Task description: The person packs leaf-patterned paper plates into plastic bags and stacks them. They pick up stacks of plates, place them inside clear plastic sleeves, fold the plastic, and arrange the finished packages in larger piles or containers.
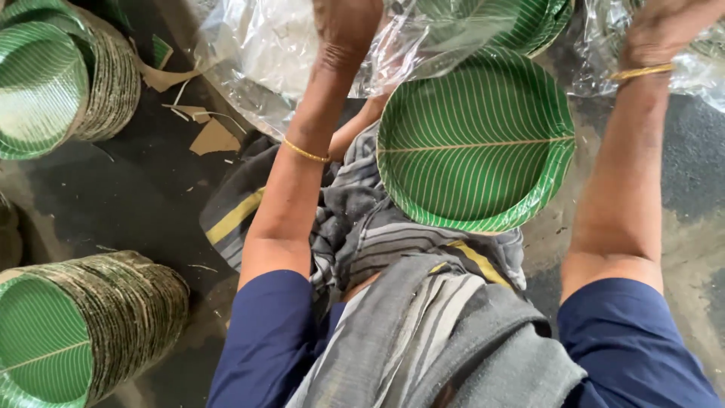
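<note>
A round green paper plate (476,140) printed like a leaf, with pale yellow veins, rests on my lap over grey striped cloth (400,249). My left hand (343,26) reaches forward to the top edge and grips a clear plastic bag (264,53). My right hand (661,30) is at the top right, holding crinkled clear plastic (702,72) there. More green plates (521,23) show inside the plastic between my hands. Both wrists wear thin gold bangles. My fingers are partly cut off by the frame's top edge.
Two stacks of the same green plates lie on their sides at the left: one at the top (60,83), one at the bottom (83,325). Brown cardboard scraps (204,128) lie on the dark floor (113,196).
</note>
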